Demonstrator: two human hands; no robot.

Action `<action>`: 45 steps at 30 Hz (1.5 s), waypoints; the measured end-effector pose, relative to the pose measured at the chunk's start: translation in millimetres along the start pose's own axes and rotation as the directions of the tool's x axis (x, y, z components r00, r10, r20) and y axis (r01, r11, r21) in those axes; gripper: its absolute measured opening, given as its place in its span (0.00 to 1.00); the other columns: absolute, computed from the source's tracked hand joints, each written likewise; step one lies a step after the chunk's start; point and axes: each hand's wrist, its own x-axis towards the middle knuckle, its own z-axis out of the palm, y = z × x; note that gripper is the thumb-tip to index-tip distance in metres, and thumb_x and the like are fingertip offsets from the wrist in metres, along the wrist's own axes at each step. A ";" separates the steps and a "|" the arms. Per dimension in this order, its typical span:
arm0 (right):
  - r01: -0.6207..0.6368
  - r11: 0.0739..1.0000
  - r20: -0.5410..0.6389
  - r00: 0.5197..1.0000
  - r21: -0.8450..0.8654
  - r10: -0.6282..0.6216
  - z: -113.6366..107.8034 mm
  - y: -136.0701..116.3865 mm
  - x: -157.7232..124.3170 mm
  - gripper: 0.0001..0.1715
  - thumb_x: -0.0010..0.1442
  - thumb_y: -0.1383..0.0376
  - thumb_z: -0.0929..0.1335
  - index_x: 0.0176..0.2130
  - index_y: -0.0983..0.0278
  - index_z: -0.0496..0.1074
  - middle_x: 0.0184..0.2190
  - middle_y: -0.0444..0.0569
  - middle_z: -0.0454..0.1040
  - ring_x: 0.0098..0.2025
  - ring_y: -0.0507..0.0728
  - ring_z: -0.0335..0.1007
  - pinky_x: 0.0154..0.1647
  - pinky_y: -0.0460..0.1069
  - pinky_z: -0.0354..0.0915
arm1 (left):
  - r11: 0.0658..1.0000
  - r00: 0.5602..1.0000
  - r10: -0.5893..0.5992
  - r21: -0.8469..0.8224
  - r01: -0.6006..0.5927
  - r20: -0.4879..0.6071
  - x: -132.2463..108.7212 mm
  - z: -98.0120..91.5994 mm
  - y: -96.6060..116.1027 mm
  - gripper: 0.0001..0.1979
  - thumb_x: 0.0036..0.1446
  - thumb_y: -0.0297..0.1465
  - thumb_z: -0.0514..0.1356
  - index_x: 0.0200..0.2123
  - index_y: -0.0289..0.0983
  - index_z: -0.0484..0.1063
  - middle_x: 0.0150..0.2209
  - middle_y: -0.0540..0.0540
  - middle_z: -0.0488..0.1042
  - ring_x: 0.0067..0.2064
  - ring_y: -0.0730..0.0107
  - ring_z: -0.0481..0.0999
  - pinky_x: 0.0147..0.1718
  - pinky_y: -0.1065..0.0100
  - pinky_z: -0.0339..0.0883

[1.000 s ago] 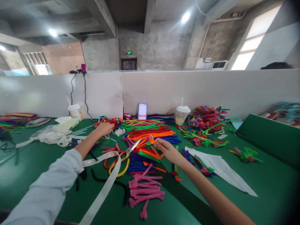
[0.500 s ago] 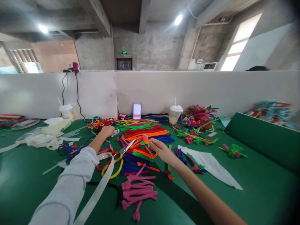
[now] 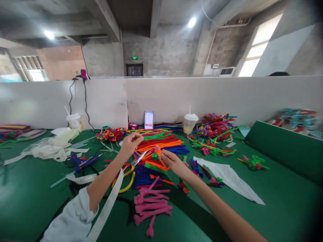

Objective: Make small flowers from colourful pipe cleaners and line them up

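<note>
My right hand [image 3: 172,160] pinches a small pipe-cleaner flower [image 3: 155,152] with pink, green and orange parts, over the middle of the table. Left of it, my left hand [image 3: 131,144] is raised with thumb and fingertips pressed together; whatever they hold is too small to make out. Beneath the hands lie orange pipe cleaners [image 3: 148,148] and red ones behind them. Scissors [image 3: 128,178] with red and yellow handles lie partly under a white strip [image 3: 107,205]. Nearer to me is a group of pink pipe-cleaner pieces [image 3: 152,205].
A blue glue gun [image 3: 84,162] lies at left near clear glue sticks. Behind stand a lit phone [image 3: 148,120] and two lidded cups [image 3: 190,123]. A colourful small pile [image 3: 111,133] sits back left; a bigger pipe-cleaner heap [image 3: 218,125] sits back right. White paper [image 3: 229,179] lies at right.
My left hand has come away from the colourful small pile, moving right towards the flower, with its fingers closed. My right hand still holds the flower in nearly the same place.
</note>
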 end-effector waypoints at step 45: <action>-0.015 0.994 0.047 0.999 0.111 0.009 4.1 -5.9 -1.1 0.24 0.53 0.45 0.60 0.26 0.63 0.60 0.22 0.41 0.56 0.23 0.49 0.50 0.25 0.46 0.52 | 0.954 0.980 0.194 -0.224 -0.199 -0.041 -39.8 31.7 19.0 0.08 0.52 0.32 0.57 0.24 0.35 0.67 0.26 0.50 0.65 0.27 0.76 0.66 0.23 0.75 0.58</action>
